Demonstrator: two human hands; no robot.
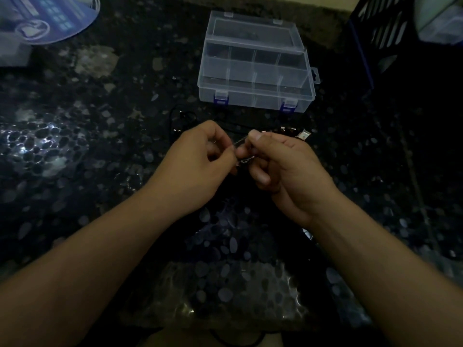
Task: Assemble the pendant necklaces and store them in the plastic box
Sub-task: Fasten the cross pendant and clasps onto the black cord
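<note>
Necklace cord [242, 141] sits pinched between both hands above the dark speckled counter [75, 146]: the left hand [198, 161] and right hand [283, 166] each curl their fingers round it. Behind them stands the clear plastic box [255, 71], lid open.
</note>
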